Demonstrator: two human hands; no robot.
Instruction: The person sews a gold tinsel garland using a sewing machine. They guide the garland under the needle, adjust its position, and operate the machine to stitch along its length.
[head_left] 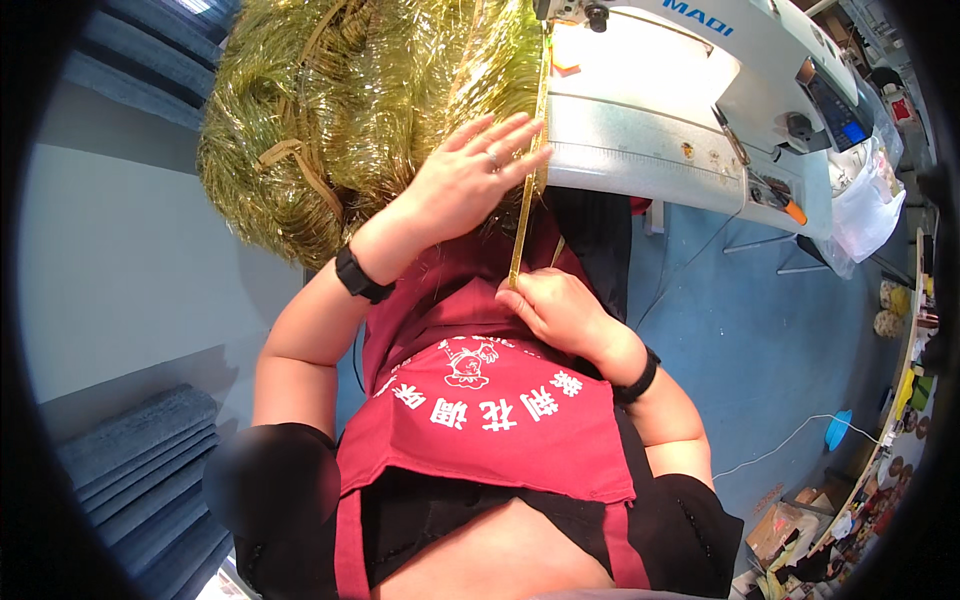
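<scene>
A gold ribbon-like band point(527, 215) runs from beneath the sewing machine's head down toward my lap. Its lower end is pinched between the thumb and fingers of my right hand point(560, 312), just above my red apron point(500, 420). My left hand point(470, 180) lies flat with fingers stretched out, its fingertips reaching across the band at the table's edge. Under and left of that hand is a big heap of shiny gold tinsel fringe point(370, 110), with tan bands showing among the strands. The band appears to be the fringe's edge, though the join is partly covered.
A white sewing machine point(740, 60) with a small control screen point(838, 110) stands on the table point(640, 165) at upper right. Tweezers point(732, 133) and an orange-handled tool point(790, 208) lie there. A plastic bag point(865, 210) hangs at its right end. Blue-grey pleated fabric point(140, 460) is at lower left.
</scene>
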